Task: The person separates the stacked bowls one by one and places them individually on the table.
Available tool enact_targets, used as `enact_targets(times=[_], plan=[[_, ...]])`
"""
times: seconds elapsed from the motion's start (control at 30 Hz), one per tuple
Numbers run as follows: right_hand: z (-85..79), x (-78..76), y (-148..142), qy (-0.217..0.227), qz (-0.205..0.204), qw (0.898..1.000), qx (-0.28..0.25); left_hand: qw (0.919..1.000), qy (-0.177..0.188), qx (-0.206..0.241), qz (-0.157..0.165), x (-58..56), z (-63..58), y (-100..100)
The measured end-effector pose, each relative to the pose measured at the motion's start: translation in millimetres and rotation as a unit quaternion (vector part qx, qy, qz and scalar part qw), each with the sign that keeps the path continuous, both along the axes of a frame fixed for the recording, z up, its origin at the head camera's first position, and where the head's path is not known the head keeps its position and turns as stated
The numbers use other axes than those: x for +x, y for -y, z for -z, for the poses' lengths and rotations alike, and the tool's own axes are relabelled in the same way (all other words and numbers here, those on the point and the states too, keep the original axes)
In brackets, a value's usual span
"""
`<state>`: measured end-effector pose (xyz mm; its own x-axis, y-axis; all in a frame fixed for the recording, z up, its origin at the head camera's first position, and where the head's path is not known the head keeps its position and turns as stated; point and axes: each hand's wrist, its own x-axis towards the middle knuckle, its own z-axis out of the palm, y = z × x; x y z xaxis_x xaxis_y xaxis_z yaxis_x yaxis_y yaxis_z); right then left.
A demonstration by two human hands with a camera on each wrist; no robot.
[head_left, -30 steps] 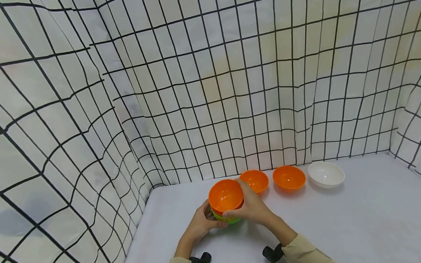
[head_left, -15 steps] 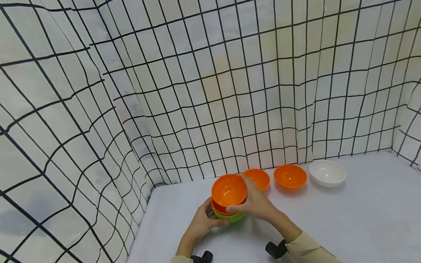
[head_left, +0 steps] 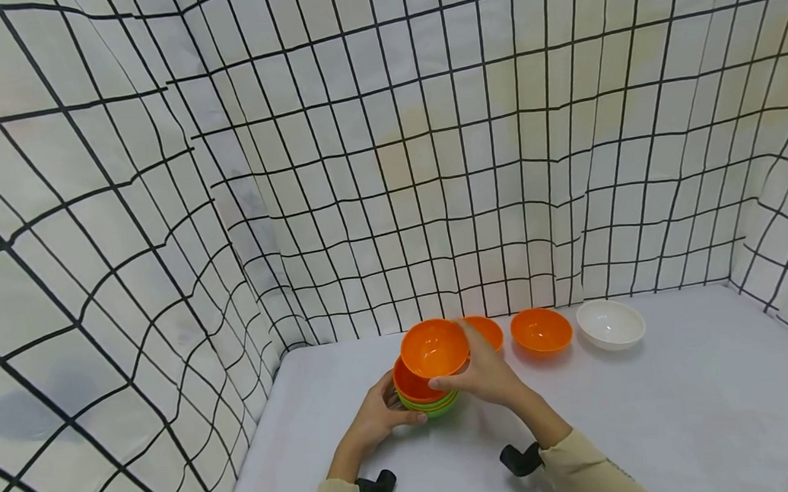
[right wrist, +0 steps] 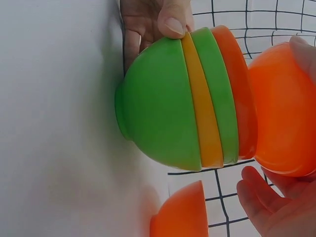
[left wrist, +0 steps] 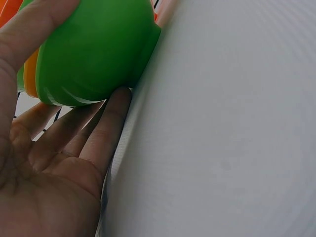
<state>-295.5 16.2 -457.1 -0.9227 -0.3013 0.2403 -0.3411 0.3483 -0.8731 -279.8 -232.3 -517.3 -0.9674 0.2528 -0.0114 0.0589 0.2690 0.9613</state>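
Bowl stack (right wrist: 185, 106), clamped by left hand (head_left: 377, 415) — apparently for steadiness, grip part-hidden — beneath orange bowl (head_left: 435, 349) gripped by right hand (head_left: 484, 371).

Lighting in the head view is bright and diffuse; small highlights mark the held orange bowl (head_left: 435, 350), and soft shadows fall on the white table (head_left: 654, 426). The grid backdrop (head_left: 484, 156) shows bent, broken lines. The left wrist view is dimmer, with the left hand (left wrist: 54, 182) shaded. In the right wrist view, a soft shadow borders the green bowl (right wrist: 158, 106)
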Motion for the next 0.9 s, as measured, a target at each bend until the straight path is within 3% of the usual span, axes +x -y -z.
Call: enact_targets(times=[0.43, 0.9], plan=[[-9.8, 2.5, -9.5, -0.013, 0.002, 1.000, -0.003, 1.0000, -0.001, 0.004, 0.005, 1.7, 0.2, -1.5], [-32.2, -1.8, -46.8, -0.025, 0.030, 0.999, -0.015, 0.9997, -0.016, 0.013, 0.013, -1.6, 3.6, 1.4]])
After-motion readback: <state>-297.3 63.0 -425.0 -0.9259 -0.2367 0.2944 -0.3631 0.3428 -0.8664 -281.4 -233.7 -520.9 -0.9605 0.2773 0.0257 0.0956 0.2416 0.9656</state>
